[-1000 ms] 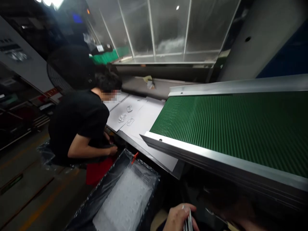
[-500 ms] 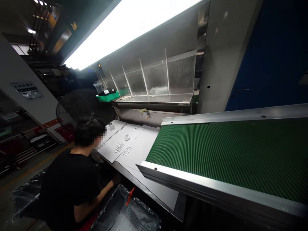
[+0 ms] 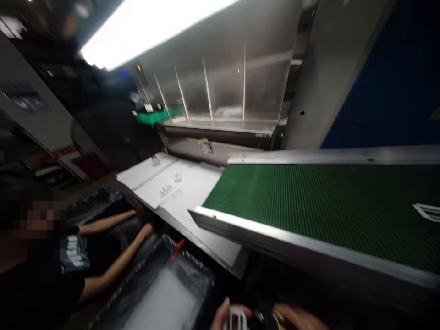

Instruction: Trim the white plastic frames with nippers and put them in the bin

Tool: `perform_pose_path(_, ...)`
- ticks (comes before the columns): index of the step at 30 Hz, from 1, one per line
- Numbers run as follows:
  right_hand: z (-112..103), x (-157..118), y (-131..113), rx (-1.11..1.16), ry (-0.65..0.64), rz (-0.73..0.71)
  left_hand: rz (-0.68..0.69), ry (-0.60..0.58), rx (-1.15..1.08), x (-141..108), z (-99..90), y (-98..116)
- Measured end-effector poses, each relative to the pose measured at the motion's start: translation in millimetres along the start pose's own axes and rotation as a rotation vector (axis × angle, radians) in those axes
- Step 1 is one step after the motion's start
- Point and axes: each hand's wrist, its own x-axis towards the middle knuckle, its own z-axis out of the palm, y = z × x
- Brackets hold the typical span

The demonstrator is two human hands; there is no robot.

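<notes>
At the bottom edge, my left hand (image 3: 222, 315) is closed on a small white slotted frame (image 3: 237, 319), held between thumb and fingers. To its right is my right hand (image 3: 299, 317), blurred and partly cut off by the picture's edge. Its fingers are curled around something with a yellowish, shiny part that I cannot make out. Above both hands runs the green ribbed conveyor belt (image 3: 295, 201). Another white slotted part (image 3: 428, 212) lies on the belt at the far right.
A metal rail (image 3: 275, 233) borders the belt. White sheets (image 3: 192, 172) cover the table at its end, with several white slotted parts (image 3: 165, 189) on them. A co-worker (image 3: 41, 275) sits at left beside a bin lined with black plastic (image 3: 202, 275). A bright lamp hangs overhead.
Both my hands and the white frame have come into view at the bottom. A white part now shows on the belt at right. The co-worker appears further left, both forearms visible.
</notes>
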Motion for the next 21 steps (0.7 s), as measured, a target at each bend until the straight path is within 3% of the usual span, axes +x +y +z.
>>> perform_pose_path(2,-7,-25,-12,-0.029,-0.104,-0.015,-0.232,0.023,-0.205,-15,10.6,-18)
perform_pose_path(4,-15,-33,-22,-0.092,-0.140,-0.058,-0.499,0.086,-0.498,-26,17.5,-29)
perform_pose_path(6,-20,-29,-25,-0.176,-0.178,-0.070,-0.560,0.107,-0.612,-31,19.1,-35)
perform_pose_path(13,-22,-21,-24,-0.429,-0.225,-0.163,-0.593,0.044,-0.541,-31,22.4,-37)
perform_pose_path(21,-25,-14,-25,-0.560,-0.236,-0.208,-0.581,-0.065,-0.379,-26,28.8,-32)
